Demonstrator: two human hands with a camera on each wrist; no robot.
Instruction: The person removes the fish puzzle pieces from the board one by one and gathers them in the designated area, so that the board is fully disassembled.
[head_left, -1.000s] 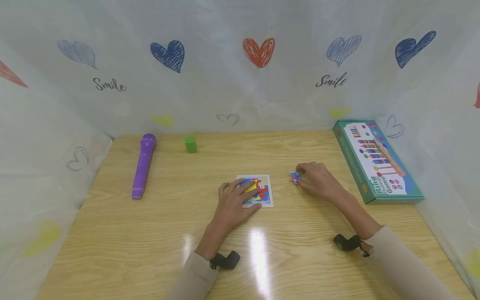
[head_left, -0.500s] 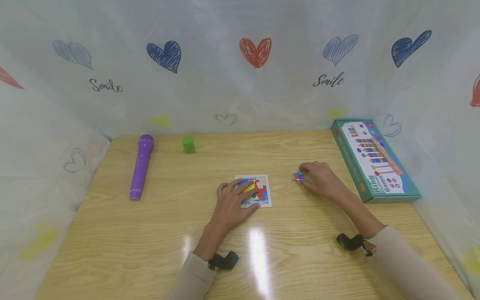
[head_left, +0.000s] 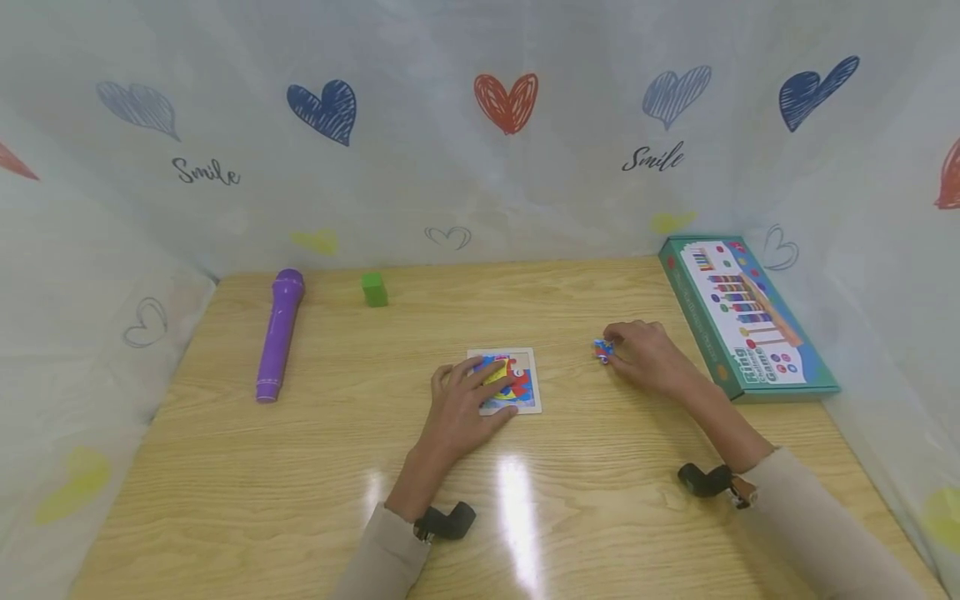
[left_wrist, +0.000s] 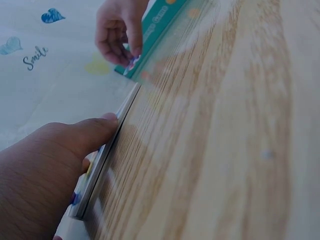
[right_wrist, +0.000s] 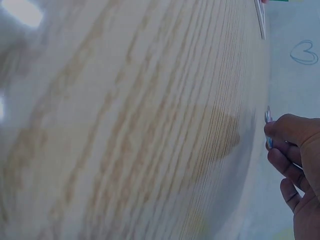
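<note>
Head view: the left hand (head_left: 461, 408) lies spread on the puzzle (head_left: 525, 389), left of the box (head_left: 750, 317). Right of the puzzle, the right hand (head_left: 647, 356) pinches a piece (head_left: 602, 351), which might drop if the pinch slips.

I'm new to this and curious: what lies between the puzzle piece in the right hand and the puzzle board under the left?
Just bare wooden tabletop; the head view shows nothing lying between the puzzle piece and the puzzle board.

A gap parts the puzzle board (head_left: 526, 361) from the right grip (head_left: 647, 357); the green box (head_left: 750, 321) blocks passage farther right.
</note>
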